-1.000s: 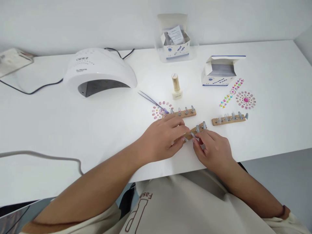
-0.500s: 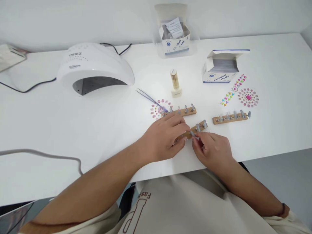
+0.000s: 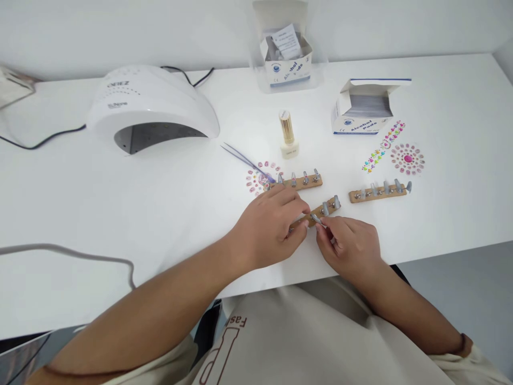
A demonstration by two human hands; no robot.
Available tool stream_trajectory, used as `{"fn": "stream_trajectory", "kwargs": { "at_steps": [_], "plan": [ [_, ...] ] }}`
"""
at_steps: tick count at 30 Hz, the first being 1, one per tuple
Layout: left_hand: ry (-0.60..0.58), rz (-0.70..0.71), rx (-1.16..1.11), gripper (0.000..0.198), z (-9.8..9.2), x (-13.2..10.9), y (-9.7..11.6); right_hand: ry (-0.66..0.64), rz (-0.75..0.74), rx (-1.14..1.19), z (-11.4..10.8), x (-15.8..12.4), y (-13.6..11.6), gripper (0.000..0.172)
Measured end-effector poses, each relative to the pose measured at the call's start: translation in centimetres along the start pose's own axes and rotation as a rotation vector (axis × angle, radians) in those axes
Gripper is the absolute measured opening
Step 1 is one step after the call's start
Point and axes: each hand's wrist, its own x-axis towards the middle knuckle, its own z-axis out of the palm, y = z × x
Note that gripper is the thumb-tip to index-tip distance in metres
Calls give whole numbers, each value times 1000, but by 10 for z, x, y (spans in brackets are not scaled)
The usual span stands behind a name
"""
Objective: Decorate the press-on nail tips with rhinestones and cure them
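Over the near wooden nail tip stand point(image 3: 316, 212), my left hand point(image 3: 270, 227) is curled, with thumb and forefinger on either side of the strip and covering its left part. My right hand point(image 3: 350, 243) pinches the lower end of a grey false nail tip point(image 3: 316, 218), which sits tilted on that stand. Two more grey tips stand upright to its right. Just behind my left hand lies a second wooden stand point(image 3: 302, 182) with several decorated tips. A third stand point(image 3: 379, 193), also with grey tips, is off to the right.
A white nail lamp point(image 3: 154, 107) stands at the left. Tweezers point(image 3: 244, 159) lie across a round sticker sheet point(image 3: 256, 179). Behind are a gold-capped polish bottle point(image 3: 289, 136) and two alcohol pad boxes point(image 3: 289, 72). More gem stickers point(image 3: 407, 159) lie at the right.
My left forefinger and thumb have drawn back slightly from the nail tip, showing more of it. My right hand keeps its pinch, and the camera view has shifted a little.
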Motion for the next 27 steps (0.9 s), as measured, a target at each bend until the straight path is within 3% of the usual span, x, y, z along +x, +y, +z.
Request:
{"fn": "stream_trajectory", "kwargs": {
  "at_steps": [27],
  "plan": [
    [13, 18, 2, 17, 3, -1, 4, 0, 15, -18, 2, 2, 0, 26]
  ]
}}
